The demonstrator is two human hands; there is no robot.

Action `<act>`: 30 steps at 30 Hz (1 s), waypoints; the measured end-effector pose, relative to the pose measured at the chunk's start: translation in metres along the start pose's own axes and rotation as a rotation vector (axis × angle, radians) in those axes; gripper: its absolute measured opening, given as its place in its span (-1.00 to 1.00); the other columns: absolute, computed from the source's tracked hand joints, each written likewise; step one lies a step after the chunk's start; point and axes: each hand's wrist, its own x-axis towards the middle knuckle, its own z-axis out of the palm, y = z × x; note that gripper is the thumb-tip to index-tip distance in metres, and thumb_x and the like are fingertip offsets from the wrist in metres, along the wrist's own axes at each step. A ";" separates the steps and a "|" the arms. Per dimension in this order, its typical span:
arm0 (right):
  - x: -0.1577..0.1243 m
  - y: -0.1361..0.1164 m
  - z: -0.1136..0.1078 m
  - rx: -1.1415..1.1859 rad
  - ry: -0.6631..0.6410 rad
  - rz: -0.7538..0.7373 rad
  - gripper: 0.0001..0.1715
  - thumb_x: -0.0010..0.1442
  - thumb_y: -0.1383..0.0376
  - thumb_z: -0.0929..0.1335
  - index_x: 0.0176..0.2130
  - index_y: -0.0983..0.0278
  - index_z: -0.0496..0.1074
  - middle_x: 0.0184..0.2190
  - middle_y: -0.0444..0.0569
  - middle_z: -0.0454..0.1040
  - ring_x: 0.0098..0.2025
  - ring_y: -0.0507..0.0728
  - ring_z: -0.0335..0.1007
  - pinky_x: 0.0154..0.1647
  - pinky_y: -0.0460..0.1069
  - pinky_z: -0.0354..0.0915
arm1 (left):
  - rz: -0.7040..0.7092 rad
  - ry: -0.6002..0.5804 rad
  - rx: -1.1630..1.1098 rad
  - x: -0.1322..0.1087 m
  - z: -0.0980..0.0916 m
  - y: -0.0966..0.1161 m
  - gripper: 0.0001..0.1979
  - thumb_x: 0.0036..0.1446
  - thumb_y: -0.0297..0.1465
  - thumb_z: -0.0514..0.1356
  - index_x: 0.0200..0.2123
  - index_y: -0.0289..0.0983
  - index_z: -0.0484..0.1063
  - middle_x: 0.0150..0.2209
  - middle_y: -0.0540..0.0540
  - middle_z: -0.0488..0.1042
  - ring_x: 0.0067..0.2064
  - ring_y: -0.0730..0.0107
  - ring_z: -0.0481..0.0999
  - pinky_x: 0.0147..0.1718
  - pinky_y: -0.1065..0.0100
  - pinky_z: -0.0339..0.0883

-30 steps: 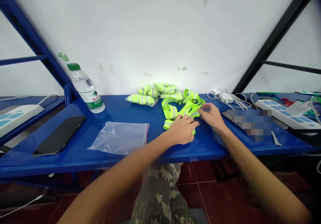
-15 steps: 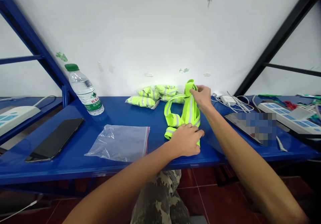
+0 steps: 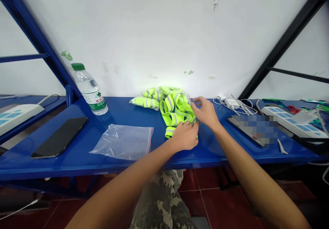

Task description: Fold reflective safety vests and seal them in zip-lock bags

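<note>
On the blue shelf table (image 3: 59,165), the big change was the neon yellow reflective vest (image 3: 176,112): no longer lifted in a tall strip, it had dropped into a loose, bunched heap directly under the hands. The left hand (image 3: 184,136) lay over the heap's near side, fingers curled onto the straps, though whether it was pinching them I cannot tell. The right hand (image 3: 206,112) sat just beside it, open, fingers spread at the heap's far edge. The hands were close together, not clasped. Left of the left hand lay a flat clear zip bag (image 3: 123,141). Beyond both hands, bagged yellow vests (image 3: 145,102) touched the heap.
</note>
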 end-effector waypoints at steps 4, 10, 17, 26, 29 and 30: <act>-0.050 0.005 -0.013 0.018 -0.024 -0.049 -0.66 0.27 0.23 0.24 -0.12 0.35 0.48 -0.09 0.17 0.52 -0.04 0.24 0.45 0.02 0.13 0.34 | -0.141 -0.026 -0.158 0.002 -0.003 -0.002 -0.44 0.01 -0.43 0.09 0.11 -0.42 0.08 -0.06 -0.33 0.49 -0.03 -0.05 0.50 -0.09 0.06 0.34; -0.102 -0.010 -0.025 0.157 -0.058 -0.309 -0.71 0.32 0.26 0.23 -0.08 0.26 0.47 0.00 0.09 0.49 0.03 0.20 0.42 0.10 0.11 0.31 | -0.257 0.043 -0.397 0.003 -0.001 -0.006 -0.41 0.06 -0.44 0.08 0.17 -0.31 -0.03 -0.04 -0.24 0.50 0.02 0.04 0.51 0.00 0.08 0.33; -0.097 0.000 -0.033 0.217 -0.363 -0.351 -0.58 0.40 0.21 0.16 -0.40 0.23 0.43 -0.22 0.00 0.57 -0.07 0.20 0.49 0.02 0.06 0.32 | -0.195 -0.053 -0.750 0.007 0.004 -0.023 -0.08 -0.10 -0.44 0.24 0.31 -0.31 -0.13 0.05 -0.26 0.44 0.09 0.11 0.45 0.07 0.09 0.31; -0.101 0.006 -0.031 0.216 -0.399 -0.344 -0.68 0.36 0.27 0.20 -0.16 0.24 0.52 -0.06 0.05 0.56 -0.01 0.19 0.49 0.05 0.07 0.33 | -0.123 -0.142 -1.015 0.005 -0.026 -0.033 -0.13 -0.16 -0.47 0.34 0.26 -0.32 0.12 0.16 -0.33 0.33 0.21 0.10 0.34 0.14 0.14 0.26; -0.102 0.013 -0.030 0.210 -0.379 -0.324 -0.69 0.34 0.29 0.21 -0.10 0.24 0.50 -0.07 0.05 0.56 -0.02 0.20 0.49 0.05 0.09 0.33 | -0.141 0.103 -0.855 -0.010 -0.033 -0.023 -0.54 -0.03 -0.42 0.29 -0.02 -0.32 0.34 -0.07 -0.20 0.46 0.01 0.23 0.46 0.05 0.18 0.32; -0.102 0.014 -0.029 0.210 -0.365 -0.317 -0.70 0.34 0.30 0.21 -0.09 0.24 0.49 -0.07 0.05 0.57 -0.03 0.20 0.50 0.04 0.09 0.33 | -0.157 0.182 -0.727 -0.017 -0.033 -0.018 -0.68 0.01 -0.41 0.26 -0.12 -0.32 0.35 -0.15 -0.17 0.46 -0.07 0.25 0.47 0.00 0.18 0.34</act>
